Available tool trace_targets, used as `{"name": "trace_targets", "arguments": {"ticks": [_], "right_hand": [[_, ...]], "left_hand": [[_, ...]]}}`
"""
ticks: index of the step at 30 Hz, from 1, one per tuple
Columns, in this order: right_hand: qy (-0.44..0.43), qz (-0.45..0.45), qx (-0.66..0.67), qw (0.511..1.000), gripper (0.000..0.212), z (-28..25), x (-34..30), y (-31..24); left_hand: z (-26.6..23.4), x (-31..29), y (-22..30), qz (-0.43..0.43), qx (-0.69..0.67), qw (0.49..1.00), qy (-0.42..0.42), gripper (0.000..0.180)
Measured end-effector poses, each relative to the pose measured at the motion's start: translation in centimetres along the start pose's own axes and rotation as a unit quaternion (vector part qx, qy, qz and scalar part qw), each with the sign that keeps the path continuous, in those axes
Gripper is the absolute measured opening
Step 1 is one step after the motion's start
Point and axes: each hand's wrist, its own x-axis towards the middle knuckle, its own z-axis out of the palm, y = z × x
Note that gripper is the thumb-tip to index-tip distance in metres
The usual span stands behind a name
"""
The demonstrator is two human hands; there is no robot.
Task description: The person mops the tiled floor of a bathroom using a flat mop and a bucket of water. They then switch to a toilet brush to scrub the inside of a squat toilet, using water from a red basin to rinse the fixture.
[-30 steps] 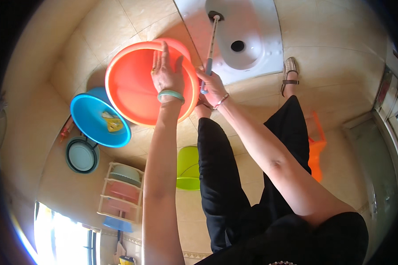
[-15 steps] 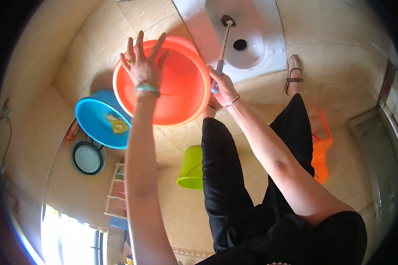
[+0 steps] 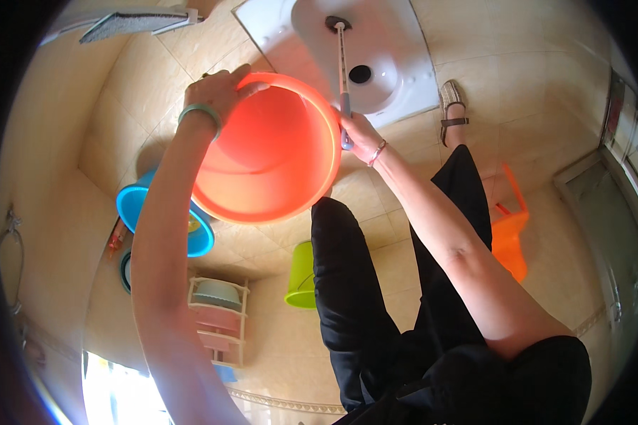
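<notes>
A large orange-red plastic basin (image 3: 269, 152) is tilted in front of me, its hollow facing up toward me. My left hand (image 3: 218, 95), with a pale green bangle at the wrist, grips its far left rim, the thumb over the edge. My right hand (image 3: 361, 136) is closed round the grey handle of a long-handled toilet brush (image 3: 343, 67), close against the basin's right rim. The brush's dark head rests in the white squat toilet (image 3: 390, 39), beyond the round drain hole. Whether the right fingers also touch the basin is hidden.
A blue basin (image 3: 202, 241) with something yellow inside stands at left, partly behind my forearm. A green bucket (image 3: 301, 276) is near my left leg. An orange plastic stool (image 3: 510, 244) sits at right. A white rack (image 3: 244, 319) holds several basins. A flat mop (image 3: 135, 25) shows at the upper left.
My left hand has gone from spread fingers over the basin to gripping its far left rim. The view has shifted; the flat mop now shows. My right hand still holds the brush.
</notes>
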Motion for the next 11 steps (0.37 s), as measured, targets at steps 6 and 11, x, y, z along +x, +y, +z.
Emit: {"name": "trace_targets", "arguments": {"ticks": [6, 11], "right_hand": [[0.082, 0.031, -0.208, 0.974, 0.027, -1.0, -1.4, -1.1], [0.088, 0.01, -0.135, 0.987, 0.04, -2.7, -1.2, -0.6]], "left_hand": [[-2.1, 2.2, 3.3, 0.077, 0.081, 0.993, -0.045, 0.056], [-4.7, 4.7, 5.3, 0.076, 0.077, 0.989, -0.105, 0.055]]}}
